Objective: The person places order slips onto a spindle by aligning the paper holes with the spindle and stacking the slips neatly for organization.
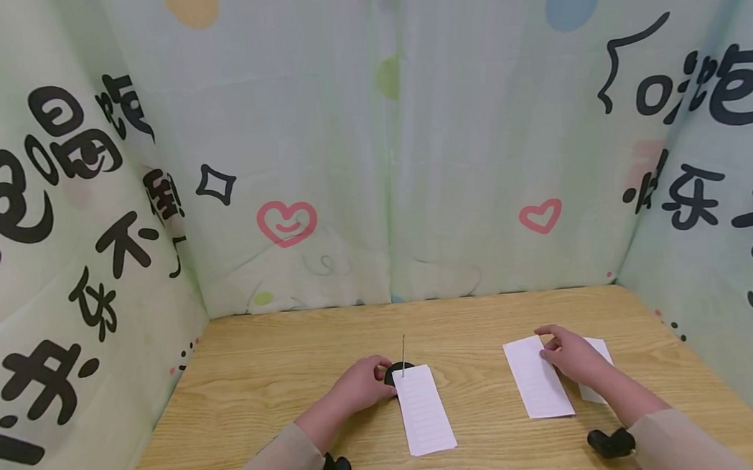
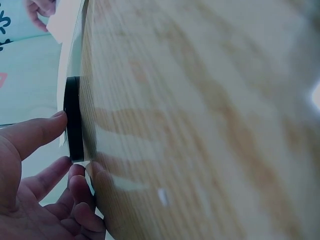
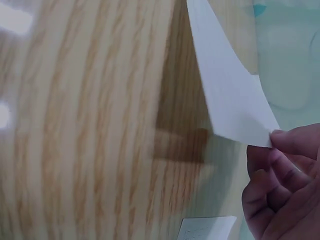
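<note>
Left hand (image 1: 362, 383) pinches rim of round black base (image 1: 389, 375) with thin upright metal spike (image 1: 404, 350) | right hand (image 1: 568, 353) pinches lined white paper sheet (image 1: 538, 383), raised off wood-grain table (image 1: 293, 348) | on spike: one lined white slip (image 1: 425, 412), seemingly pierced | off spike: held sheet, another white leaf (image 1: 601, 348) beside right hand | arms (image 1: 323, 416) stretched forward, well apart

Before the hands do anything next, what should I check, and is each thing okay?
1. Left hand holding the black base: ok.
2. Right hand pinching a sheet by its edge: ok.
3. Spike pointing up, tip bare: ok.
4. Paper by the spike poked through: cannot tell, too small.
5. Pinched sheet over the spike: not ok, off to the right.
</note>
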Tool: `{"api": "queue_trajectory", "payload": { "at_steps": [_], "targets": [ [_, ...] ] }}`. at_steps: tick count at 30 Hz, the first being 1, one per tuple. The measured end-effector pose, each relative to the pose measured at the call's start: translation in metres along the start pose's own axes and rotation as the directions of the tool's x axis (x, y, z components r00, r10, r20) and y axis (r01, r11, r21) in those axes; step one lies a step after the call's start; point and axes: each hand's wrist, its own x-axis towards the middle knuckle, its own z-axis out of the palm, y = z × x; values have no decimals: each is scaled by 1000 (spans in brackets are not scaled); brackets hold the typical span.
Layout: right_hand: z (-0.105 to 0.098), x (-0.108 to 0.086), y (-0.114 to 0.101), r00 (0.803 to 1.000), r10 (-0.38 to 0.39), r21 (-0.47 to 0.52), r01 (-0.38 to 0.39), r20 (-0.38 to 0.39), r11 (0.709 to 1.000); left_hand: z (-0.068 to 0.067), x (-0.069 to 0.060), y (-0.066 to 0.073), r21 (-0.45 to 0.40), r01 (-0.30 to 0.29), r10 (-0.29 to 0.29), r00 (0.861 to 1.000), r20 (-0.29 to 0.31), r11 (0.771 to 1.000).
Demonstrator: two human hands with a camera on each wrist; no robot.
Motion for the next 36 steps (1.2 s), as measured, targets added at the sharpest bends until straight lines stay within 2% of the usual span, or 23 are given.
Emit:
{"api": "queue_trajectory", "payload": {
  "at_steps": [7,14,23,30,36],
  "targets": [
    [2,-4,-7,999,-12,103,15,-34,995,-2,-2,2,-3,-7,7,1000,1,1000],
    [2,-11,-25,999,-15,164,23,-48,986,-2,-2,2,6,-8,8,1000,5,1000],
    [7,-15,-47,997,-71,260,80,-42,962,1,1,-1,15,-3,3,1000,5,1000],
    [13,-15,-59,994,-100,346,109,-44,932,0,1,1,9,0,0,1000,8,1000],
    [16,-14,-72,992,-119,380,128,-46,916,-1,0,2,4,4,-4,1000,8,1000]
  ]
}}
